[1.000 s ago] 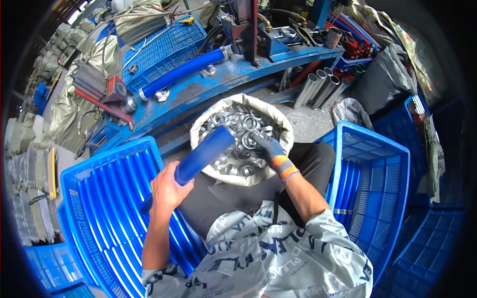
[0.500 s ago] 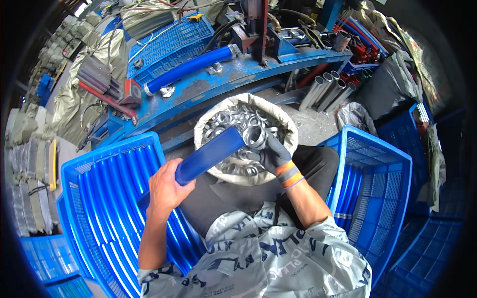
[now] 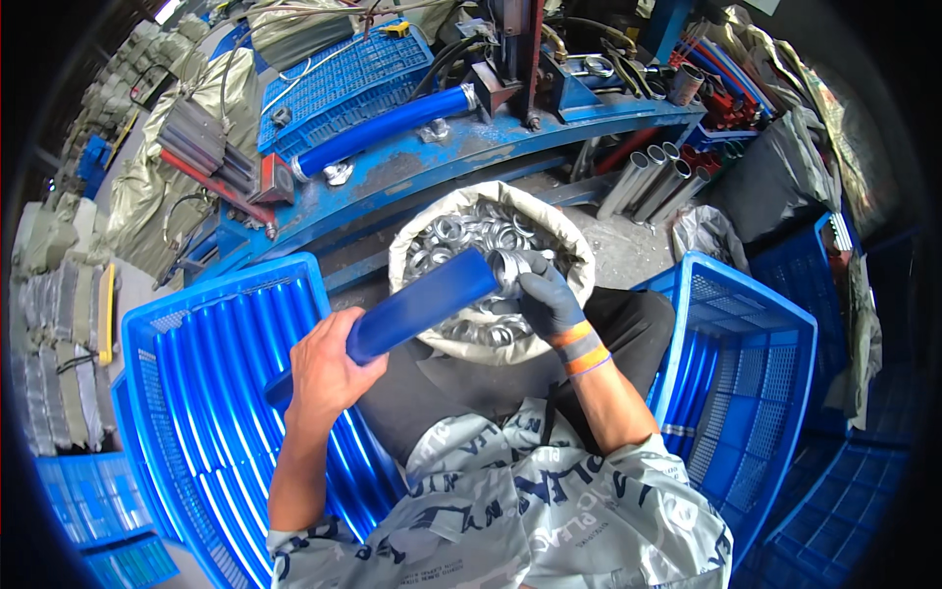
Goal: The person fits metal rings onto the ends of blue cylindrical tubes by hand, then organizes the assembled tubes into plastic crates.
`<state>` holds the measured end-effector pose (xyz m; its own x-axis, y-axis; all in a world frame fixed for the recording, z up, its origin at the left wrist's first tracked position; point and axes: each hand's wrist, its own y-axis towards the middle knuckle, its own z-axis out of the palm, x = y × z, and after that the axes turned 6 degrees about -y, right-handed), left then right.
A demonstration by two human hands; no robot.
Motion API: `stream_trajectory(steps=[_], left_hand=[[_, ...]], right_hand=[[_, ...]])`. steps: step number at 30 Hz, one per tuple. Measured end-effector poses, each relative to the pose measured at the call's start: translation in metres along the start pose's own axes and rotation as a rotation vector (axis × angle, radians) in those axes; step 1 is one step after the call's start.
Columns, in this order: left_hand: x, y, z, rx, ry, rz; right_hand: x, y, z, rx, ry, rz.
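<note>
A blue tube (image 3: 420, 305) is gripped in my bare left hand (image 3: 330, 368), slanting up to the right across my lap. At its upper end sits a silvery metal ring (image 3: 506, 271), pinched by my right hand (image 3: 546, 295) in a dark grey glove with an orange-striped cuff. The ring is against or right at the tube's mouth; whether it has slipped into the tube I cannot tell. Below both hands, between my knees, stands a round pale sack (image 3: 398, 257) holding many loose metal rings (image 3: 453, 232).
To my left, a blue crate (image 3: 316, 285) holds several blue tubes (image 3: 218, 378). On my right another blue crate (image 3: 807, 339) has several tubes. Ahead stands a blue workbench (image 3: 392, 162) with a capped blue tube (image 3: 388, 130). Bare metal pipes (image 3: 655, 182) stand beneath its right side.
My right hand has turned the ring toward the tube and brought it against or close to the tube's end. The left hand still holds the tube.
</note>
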<state>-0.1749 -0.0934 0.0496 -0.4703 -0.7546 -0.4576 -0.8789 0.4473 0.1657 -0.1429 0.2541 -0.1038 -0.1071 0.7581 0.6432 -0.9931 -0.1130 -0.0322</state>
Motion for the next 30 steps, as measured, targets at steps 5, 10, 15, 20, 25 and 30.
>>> stream_trajectory(steps=[5,10,15,20,25,30], left_hand=[[0.004,0.001,0.006,-0.030,-0.020,-0.042],[-0.001,0.003,0.030,0.189,-0.876,-0.211],[-0.027,0.022,0.076,0.449,-1.464,-0.457],[0.001,0.022,0.067,0.228,-1.106,-0.340],[0.002,0.013,0.013,0.053,-0.311,-0.128],[-0.014,0.003,-0.018,0.124,-0.132,-0.060]], right_hand=[[-0.001,-0.001,-0.003,-0.120,-0.461,0.061],[-0.003,-0.003,0.012,0.023,-0.753,-0.163],[-0.015,-0.003,0.044,0.044,-0.775,-0.169],[-0.018,-0.006,0.009,-0.070,-0.132,-0.048],[0.002,-0.026,0.009,0.093,0.009,0.045],[0.005,-0.023,0.015,0.077,-0.135,-0.036]])
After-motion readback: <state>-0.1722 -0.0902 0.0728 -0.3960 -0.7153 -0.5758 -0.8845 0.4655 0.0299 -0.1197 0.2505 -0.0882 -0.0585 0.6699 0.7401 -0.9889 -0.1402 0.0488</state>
